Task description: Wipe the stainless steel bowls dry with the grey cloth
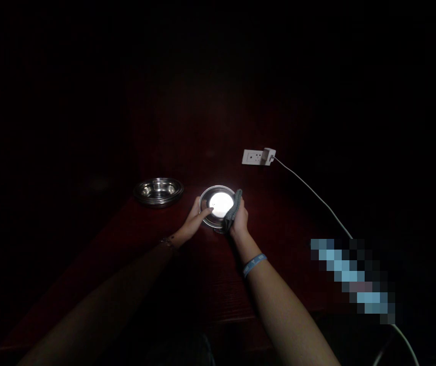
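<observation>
A shiny metal bowl is tilted toward me above the dark red table, its base bright with reflected light. My left hand grips its left rim, thumb over the inside and fingers behind. My right hand is closed around a grey-green cloth, which it presses against the bowl's right rim. The cloth hangs over the edge and hides part of that side. Just below the bowl a small rounded edge of something shows, too dark to name.
A stack of similar metal bowls stands on the table to the left. Behind, a white socket plate holds a charger, whose white cable runs down the right side past a pixelated patch. The surroundings are very dark.
</observation>
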`<state>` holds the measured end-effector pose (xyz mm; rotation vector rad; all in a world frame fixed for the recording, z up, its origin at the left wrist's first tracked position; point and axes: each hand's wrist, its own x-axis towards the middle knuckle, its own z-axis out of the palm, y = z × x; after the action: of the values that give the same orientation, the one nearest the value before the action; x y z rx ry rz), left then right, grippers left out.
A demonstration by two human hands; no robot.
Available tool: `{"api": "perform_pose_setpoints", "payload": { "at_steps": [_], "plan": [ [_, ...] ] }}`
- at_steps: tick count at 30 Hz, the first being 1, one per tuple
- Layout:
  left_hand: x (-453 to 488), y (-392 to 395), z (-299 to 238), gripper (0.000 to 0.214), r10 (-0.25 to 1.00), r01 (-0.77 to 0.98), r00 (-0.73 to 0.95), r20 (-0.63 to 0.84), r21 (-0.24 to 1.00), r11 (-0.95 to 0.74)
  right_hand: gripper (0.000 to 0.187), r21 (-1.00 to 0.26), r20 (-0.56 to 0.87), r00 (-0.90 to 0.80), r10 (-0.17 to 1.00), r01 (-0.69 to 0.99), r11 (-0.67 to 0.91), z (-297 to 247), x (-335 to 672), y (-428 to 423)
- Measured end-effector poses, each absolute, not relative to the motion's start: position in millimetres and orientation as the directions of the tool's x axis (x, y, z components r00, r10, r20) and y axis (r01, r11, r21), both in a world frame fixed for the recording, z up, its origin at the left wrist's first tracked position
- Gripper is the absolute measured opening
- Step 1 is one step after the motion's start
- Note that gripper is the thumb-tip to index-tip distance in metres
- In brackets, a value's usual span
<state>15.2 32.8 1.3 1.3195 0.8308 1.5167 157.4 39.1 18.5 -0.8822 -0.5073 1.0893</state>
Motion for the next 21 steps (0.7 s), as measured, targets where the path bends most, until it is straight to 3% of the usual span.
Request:
{"api": "perform_pose_setpoints", "payload": {
  "at_steps": [21],
  "plan": [
    [20.0,31.6,-0.8,0.038,0.94,-0.214,-0.004,0.34,0.918,-0.333,0.032,-0.823,-0.05,0.388,0.92,-0.538,0.182,16.3,158.6,40.3]
  ]
}}
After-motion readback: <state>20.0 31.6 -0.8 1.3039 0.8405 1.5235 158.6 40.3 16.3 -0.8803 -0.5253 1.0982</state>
